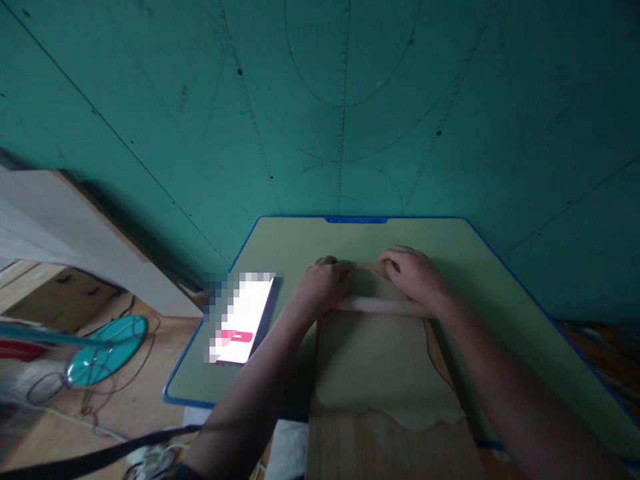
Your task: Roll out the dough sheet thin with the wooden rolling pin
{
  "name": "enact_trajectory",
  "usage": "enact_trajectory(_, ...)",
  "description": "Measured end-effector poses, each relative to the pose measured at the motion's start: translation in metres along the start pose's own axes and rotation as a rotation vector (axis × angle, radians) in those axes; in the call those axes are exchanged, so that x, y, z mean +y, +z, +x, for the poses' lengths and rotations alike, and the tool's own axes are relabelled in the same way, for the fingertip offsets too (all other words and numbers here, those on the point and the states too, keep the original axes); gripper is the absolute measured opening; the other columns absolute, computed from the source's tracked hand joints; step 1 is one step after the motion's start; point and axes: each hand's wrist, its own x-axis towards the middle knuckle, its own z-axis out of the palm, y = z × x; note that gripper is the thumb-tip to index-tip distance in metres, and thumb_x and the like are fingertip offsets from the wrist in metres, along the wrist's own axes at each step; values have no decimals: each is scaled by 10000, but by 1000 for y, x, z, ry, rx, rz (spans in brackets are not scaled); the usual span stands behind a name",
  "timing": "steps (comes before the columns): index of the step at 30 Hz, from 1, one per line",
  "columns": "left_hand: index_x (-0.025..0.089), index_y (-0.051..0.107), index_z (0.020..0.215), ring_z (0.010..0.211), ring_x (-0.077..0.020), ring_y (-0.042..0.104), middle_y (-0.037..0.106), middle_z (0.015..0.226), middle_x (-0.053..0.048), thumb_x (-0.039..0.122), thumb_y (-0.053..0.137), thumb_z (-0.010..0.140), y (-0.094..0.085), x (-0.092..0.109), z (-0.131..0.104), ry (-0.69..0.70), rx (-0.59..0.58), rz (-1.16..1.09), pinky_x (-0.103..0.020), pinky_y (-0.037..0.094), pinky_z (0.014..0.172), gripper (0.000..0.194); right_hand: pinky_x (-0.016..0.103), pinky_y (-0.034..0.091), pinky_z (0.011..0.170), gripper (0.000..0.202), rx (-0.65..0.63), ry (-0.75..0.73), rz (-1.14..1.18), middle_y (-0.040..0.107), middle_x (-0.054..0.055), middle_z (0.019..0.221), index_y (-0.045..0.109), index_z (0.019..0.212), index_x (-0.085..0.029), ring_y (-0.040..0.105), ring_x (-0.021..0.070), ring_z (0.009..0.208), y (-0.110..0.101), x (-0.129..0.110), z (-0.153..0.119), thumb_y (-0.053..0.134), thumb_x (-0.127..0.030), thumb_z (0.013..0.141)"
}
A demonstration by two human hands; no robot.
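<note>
At lower centre, the left hand (pixel 326 283) and right hand (pixel 413 272) curl their fingers near the far end of dough (pixel 375 363), grip unclear, beyond a rolling pin (pixel 380 307). Left on the counter (pixel 300 240) lies a phone (pixel 250 317), screen unreadable.

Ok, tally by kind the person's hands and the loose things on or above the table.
Left hand and right hand: 2
Rolling pin: 1
Dough sheet: 1
Wooden board: 1
Lit-screen device: 1
Total: 6
</note>
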Motion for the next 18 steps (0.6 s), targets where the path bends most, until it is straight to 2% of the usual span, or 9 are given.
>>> enact_trajectory(18, 221, 769, 1070, 1148, -237, 638, 695, 1191, -116, 295, 534, 1005, -1, 1, -3, 49, -13, 12, -344, 510, 999, 255, 321, 473, 808, 277, -33, -27, -11, 727, 62, 939, 732, 876, -222, 643, 205, 895, 2, 0, -2, 499, -74, 889)
